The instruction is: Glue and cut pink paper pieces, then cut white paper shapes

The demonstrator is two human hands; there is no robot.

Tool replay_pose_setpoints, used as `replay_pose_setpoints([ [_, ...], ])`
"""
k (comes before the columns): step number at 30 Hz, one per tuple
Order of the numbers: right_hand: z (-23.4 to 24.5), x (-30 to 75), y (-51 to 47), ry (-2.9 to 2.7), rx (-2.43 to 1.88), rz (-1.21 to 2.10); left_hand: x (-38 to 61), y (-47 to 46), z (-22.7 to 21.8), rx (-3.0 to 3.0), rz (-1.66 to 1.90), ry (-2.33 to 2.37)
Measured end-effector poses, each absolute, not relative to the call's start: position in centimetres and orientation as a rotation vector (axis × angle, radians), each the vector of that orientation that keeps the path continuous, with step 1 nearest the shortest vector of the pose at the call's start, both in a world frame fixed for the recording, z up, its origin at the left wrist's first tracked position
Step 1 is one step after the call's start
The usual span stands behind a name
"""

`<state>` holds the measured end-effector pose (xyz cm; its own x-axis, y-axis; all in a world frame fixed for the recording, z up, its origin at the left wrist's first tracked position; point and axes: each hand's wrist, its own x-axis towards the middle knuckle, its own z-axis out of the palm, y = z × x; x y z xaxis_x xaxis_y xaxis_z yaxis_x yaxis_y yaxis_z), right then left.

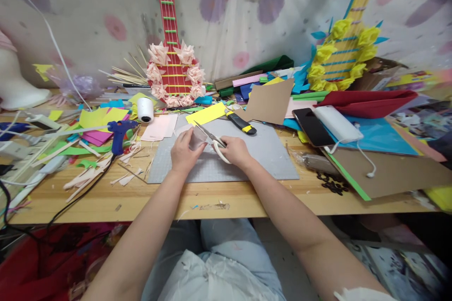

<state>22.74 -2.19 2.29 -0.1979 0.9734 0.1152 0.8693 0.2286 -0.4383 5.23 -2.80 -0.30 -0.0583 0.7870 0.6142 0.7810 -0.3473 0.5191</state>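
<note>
My left hand point(183, 153) is closed on a small pale pink piece of paper point(197, 137) held just above the grey cutting mat point(268, 155). My right hand point(236, 150) grips white-handled scissors point(212, 138), fingers through the loops. The blades are parted and point up and left, meeting the top edge of the paper. Both hands sit close together over the middle of the mat.
A yellow-black utility knife point(242, 123) and a yellow paper strip point(206, 114) lie beyond the mat. A blue glue gun point(118, 134), a white spool point(145, 109) and paper scraps are to the left. A phone point(312, 127), power bank point(337, 123) and cardboard sheets lie right. Two decorated paper guitars lean against the wall.
</note>
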Motion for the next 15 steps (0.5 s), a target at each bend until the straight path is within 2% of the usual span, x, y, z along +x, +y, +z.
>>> replay_pose_setpoints([
  [8,2.8,26.9,-0.3,-1.922,-2.107,0.292,4.9,-2.5,-0.3,1.954,1.336,1.736],
  [15,1.7,27.5,0.4,-1.930,-2.048,0.184,5.0,-1.9,-0.5,1.362,1.438,1.359],
])
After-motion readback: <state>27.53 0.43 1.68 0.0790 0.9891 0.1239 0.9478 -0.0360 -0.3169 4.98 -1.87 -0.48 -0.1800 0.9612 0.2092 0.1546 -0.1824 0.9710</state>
